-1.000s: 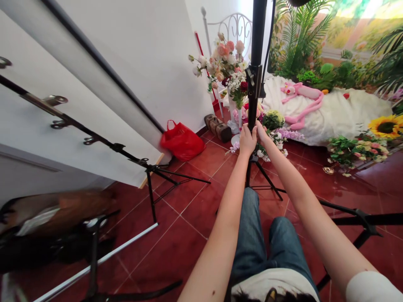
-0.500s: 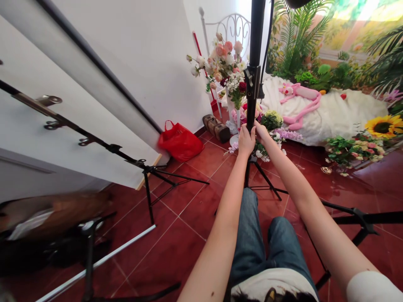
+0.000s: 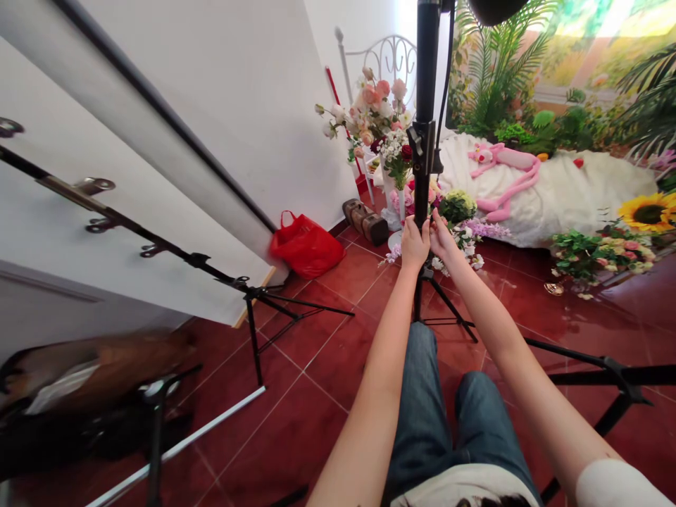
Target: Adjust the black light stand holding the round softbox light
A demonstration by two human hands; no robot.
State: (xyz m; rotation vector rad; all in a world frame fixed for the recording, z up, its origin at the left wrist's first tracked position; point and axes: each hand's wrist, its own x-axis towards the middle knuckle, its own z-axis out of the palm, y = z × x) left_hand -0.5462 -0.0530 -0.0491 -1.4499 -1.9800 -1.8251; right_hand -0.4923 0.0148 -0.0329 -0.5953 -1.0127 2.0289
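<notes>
Stand pole (image 3: 429, 77) looks smooth metal, bag (image 3: 307, 248) plastic (v. shiny), flr tiles (image 3: 338, 370) glossy, jeans (image 3: 425, 387) matt cloth.

Upper-right glare, lower-left blur.

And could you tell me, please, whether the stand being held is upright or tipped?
Upright: its black pole rises nearly vertically above spread legs on the red tiled floor.
</notes>
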